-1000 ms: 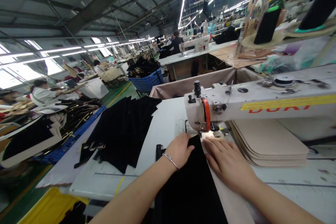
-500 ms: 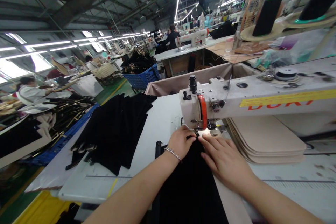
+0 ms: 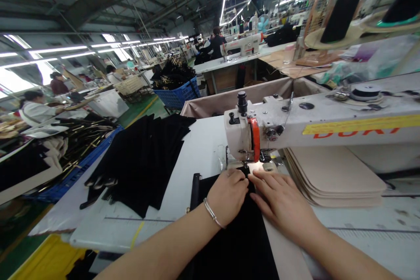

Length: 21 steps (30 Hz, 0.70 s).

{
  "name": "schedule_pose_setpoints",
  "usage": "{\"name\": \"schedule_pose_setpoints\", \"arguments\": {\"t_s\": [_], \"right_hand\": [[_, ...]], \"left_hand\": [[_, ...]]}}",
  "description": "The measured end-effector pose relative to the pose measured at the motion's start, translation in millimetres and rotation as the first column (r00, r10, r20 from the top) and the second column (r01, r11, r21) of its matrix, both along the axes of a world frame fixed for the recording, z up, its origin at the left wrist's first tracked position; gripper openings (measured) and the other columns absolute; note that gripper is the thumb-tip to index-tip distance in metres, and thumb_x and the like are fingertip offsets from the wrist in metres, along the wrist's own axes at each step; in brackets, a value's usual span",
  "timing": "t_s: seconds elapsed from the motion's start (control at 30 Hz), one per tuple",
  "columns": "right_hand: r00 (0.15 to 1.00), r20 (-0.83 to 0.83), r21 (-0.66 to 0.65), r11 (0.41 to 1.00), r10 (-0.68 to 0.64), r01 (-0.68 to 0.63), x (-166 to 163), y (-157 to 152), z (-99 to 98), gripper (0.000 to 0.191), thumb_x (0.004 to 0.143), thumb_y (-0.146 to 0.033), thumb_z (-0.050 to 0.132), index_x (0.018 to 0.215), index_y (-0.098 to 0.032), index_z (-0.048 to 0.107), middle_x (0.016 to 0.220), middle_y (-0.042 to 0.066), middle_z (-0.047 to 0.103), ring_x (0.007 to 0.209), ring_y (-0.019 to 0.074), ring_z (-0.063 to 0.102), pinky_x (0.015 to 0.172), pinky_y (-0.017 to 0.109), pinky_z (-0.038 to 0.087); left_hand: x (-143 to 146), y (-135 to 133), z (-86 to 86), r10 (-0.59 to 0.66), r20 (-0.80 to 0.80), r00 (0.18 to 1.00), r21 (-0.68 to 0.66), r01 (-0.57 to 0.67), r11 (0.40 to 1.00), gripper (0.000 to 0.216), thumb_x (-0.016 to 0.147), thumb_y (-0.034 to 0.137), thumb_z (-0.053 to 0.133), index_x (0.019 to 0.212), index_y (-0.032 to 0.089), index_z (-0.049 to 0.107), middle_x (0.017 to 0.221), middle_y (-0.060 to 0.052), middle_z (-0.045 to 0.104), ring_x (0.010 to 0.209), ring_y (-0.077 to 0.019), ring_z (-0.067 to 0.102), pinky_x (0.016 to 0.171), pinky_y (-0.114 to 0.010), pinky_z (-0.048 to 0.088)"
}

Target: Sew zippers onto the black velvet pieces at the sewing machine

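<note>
At the white sewing machine (image 3: 285,124), a black fabric piece (image 3: 239,245) lies with its far edge close to the needle area. My left hand (image 3: 228,192), with a bracelet at the wrist, has its fingers curled and pinched on the fabric just in front of the presser foot. Flat beside it rests my right hand (image 3: 284,199), fingers stretched toward the needle and touching the fabric's right edge. A beige strip (image 3: 284,245) shows along that right side, partly under my forearm. The needle tip is too small to make out.
Left on the table is a pile of black fabric pieces (image 3: 147,153). A stack of beige panels (image 3: 334,170) sits under the machine arm. Blue crates (image 3: 179,94) filled with black pieces stand beyond, a yellow bin (image 3: 49,258) at lower left. Other people work farther off.
My left hand has slid slightly back toward me, its fingers now more curled. The black fabric's far end shows more in front of the needle. My right hand has barely moved.
</note>
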State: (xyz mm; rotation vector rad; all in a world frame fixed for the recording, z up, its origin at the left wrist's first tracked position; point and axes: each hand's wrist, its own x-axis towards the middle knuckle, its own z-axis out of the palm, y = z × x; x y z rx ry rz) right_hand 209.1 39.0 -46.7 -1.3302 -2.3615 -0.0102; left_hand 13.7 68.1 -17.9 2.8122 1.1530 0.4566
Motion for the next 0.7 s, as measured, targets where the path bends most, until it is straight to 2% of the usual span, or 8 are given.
{"name": "schedule_pose_setpoints", "arguments": {"t_s": [0.07, 0.13, 0.23, 0.4, 0.53, 0.57, 0.63, 0.7], "right_hand": [[1.0, -0.007, 0.001, 1.0, 0.006, -0.006, 0.2, 0.0, -0.7, 0.041, 0.092, -0.039, 0.047, 0.13, -0.025, 0.051, 0.128, 0.007, 0.056, 0.116, 0.0244, 0.05, 0.096, 0.043, 0.038], [1.0, -0.002, 0.008, 1.0, 0.001, -0.001, -0.4, 0.1, -1.7, 0.042, 0.092, -0.038, 0.047, 0.132, -0.024, 0.05, 0.128, 0.008, 0.056, 0.116, 0.0245, 0.05, 0.097, 0.044, 0.038], [1.0, 0.014, 0.016, 1.0, -0.014, 0.014, -1.0, -0.3, -4.0, 0.044, 0.093, -0.037, 0.045, 0.134, -0.023, 0.047, 0.128, 0.009, 0.056, 0.116, 0.0248, 0.05, 0.096, 0.044, 0.039], [1.0, 0.016, 0.024, 1.0, -0.014, 0.014, -1.5, 0.9, -5.5, 0.046, 0.093, -0.039, 0.045, 0.135, -0.022, 0.046, 0.131, 0.009, 0.054, 0.118, 0.0252, 0.049, 0.097, 0.044, 0.04], [0.999, 0.021, 0.014, 1.0, -0.024, 0.024, -2.4, -0.4, -1.4, 0.045, 0.093, -0.038, 0.045, 0.135, -0.021, 0.047, 0.132, 0.009, 0.054, 0.119, 0.0256, 0.049, 0.098, 0.045, 0.041], [0.999, 0.024, 0.006, 1.0, -0.023, 0.023, -1.6, -4.9, -0.5, 0.044, 0.093, -0.038, 0.045, 0.135, -0.022, 0.048, 0.131, 0.009, 0.054, 0.118, 0.0251, 0.05, 0.097, 0.045, 0.042], [0.999, 0.031, 0.002, 1.0, -0.012, 0.012, 2.0, -22.3, 0.3, 0.042, 0.093, -0.039, 0.046, 0.132, -0.023, 0.051, 0.13, 0.007, 0.056, 0.115, 0.0232, 0.053, 0.096, 0.043, 0.045], [0.999, 0.033, 0.04, 0.999, 0.02, -0.022, 8.0, -50.0, -0.2, 0.04, 0.091, -0.039, 0.049, 0.129, -0.024, 0.054, 0.129, 0.004, 0.058, 0.113, 0.0211, 0.055, 0.095, 0.039, 0.048]], "left_hand": [[-1.2, -11.9, -0.6, -0.022, -0.023, 1.0, 0.036, 0.022, 0.999, 0.024, 0.095, 0.016, 0.045, 0.115, 0.012, 0.058, 0.116, -0.01, 0.06, 0.117, -0.0209, 0.052, 0.106, -0.04, 0.041], [-2.9, -16.2, -1.9, 0.008, -0.01, 1.0, 0.059, -0.008, 0.998, 0.027, 0.096, 0.016, 0.042, 0.12, 0.013, 0.055, 0.122, -0.009, 0.058, 0.122, -0.02, 0.05, 0.109, -0.039, 0.039], [-4.6, -13.4, -3.9, 0.029, -0.006, 1.0, 0.059, -0.029, 0.998, 0.027, 0.095, 0.014, 0.044, 0.12, 0.013, 0.055, 0.125, -0.009, 0.057, 0.123, -0.0202, 0.05, 0.112, -0.04, 0.037], [-4.0, -6.6, -6.9, -0.002, -0.001, 1.0, 0.028, 0.002, 1.0, 0.026, 0.093, 0.012, 0.047, 0.118, 0.013, 0.056, 0.125, -0.009, 0.057, 0.121, -0.0196, 0.052, 0.112, -0.038, 0.037], [-7.0, -9.9, 1.0, 0.005, -0.024, 1.0, -0.026, -0.005, 1.0, 0.032, 0.093, 0.01, 0.045, 0.124, 0.013, 0.052, 0.132, -0.011, 0.054, 0.128, -0.0196, 0.047, 0.115, -0.04, 0.033], [-9.5, -15.6, 5.6, 0.005, -0.031, 0.999, -0.059, -0.006, 0.998, 0.033, 0.094, 0.013, 0.046, 0.126, 0.013, 0.051, 0.135, -0.011, 0.052, 0.13, -0.0205, 0.045, 0.115, -0.042, 0.031], [-16.5, -35.8, 15.3, -0.05, -0.041, 0.998, -0.154, 0.043, 0.987, 0.039, 0.094, 0.03, 0.052, 0.13, 0.017, 0.049, 0.14, -0.011, 0.048, 0.135, -0.0239, 0.039, 0.115, -0.048, 0.029], [-25.1, -64.7, 20.9, -0.19, -0.043, 0.981, -0.239, 0.175, 0.955, 0.057, 0.087, 0.05, 0.058, 0.134, 0.02, 0.045, 0.144, -0.011, 0.044, 0.138, -0.027, 0.034, 0.115, -0.052, 0.026]]}}
